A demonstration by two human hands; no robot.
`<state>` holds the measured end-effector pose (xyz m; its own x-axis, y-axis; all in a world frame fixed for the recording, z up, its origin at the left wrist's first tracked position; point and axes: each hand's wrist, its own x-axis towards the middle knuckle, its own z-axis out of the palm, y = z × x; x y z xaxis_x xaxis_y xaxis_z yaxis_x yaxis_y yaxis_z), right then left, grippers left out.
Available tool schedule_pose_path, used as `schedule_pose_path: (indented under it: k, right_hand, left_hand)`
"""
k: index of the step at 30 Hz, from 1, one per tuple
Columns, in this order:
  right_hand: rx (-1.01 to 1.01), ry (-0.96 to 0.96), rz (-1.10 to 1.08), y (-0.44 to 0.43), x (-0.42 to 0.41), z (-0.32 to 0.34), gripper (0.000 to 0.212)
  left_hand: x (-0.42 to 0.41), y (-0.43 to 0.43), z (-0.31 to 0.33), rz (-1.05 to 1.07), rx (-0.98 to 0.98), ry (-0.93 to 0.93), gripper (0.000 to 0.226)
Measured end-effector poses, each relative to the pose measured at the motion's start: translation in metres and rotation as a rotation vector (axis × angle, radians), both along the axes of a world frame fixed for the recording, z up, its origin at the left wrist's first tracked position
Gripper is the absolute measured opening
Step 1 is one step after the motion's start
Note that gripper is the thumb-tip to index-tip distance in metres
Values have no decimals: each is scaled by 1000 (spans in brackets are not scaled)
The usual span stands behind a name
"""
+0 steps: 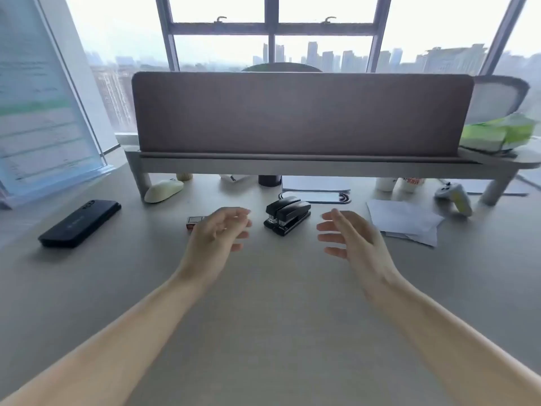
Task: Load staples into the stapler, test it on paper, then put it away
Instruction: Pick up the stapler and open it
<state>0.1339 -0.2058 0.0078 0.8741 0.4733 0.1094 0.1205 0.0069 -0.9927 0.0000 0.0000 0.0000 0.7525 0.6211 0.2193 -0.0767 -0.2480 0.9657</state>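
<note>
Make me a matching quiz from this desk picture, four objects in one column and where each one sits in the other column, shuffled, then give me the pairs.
Things
1. black staplers
2. phone
3. sheets of paper
4. computer mouse

Places
A. far left on the desk, camera side up
B. by the left leg of the desk shelf
C. between the left hand and the right hand, touched by neither
D. just right of the right hand

Pairs: 1-C, 2-A, 3-D, 4-B
</note>
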Motion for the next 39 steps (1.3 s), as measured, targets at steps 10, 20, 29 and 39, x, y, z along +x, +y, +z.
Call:
schedule_pose_path:
  k: [10,20,29,39]
  right_hand:
    - [-9,41,-27,15,21,-18,27]
    - [-52,70,-85,33,39,-42,23]
    - [-44,49,-159,32,29,-57,23]
    - [6,17,-126,9,-39,-61,25]
  left_hand:
    - [89,-7,10,123,723,343,27]
    - [146,-2,12,143,1123,691,37]
    - [97,-8,33,77,1012,621,35]
    - [-30,-23,7,44,1049,507,36]
